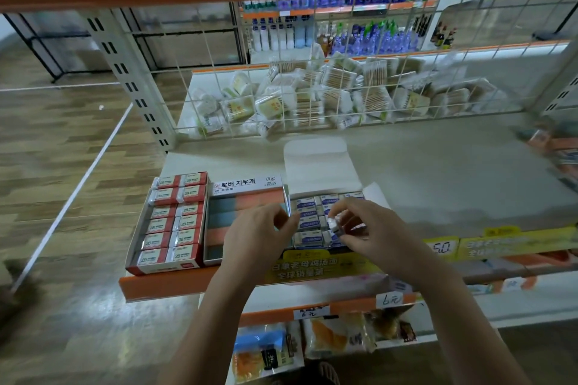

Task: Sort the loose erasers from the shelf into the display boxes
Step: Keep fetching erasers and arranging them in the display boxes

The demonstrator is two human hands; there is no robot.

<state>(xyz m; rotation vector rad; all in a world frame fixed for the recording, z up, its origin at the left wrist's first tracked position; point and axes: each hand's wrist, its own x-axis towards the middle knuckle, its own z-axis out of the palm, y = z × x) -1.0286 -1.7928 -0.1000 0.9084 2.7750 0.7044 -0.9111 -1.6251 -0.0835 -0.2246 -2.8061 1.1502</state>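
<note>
Two hands work over three display boxes at the shelf's [438, 184] front edge: the right hand [372, 230] pinches a small white wrapped eraser [332, 223] between curled fingertips just above the right box [325, 222], at 3 o'clock of the row. The left hand [256, 236] rests with loosely bent fingers on that box's left wall, holding nothing. Glossy cardboard blocks fill the red-and-white box [170, 222] at 9 o'clock; smooth orange and teal slabs fill the middle box [244, 197].
</note>
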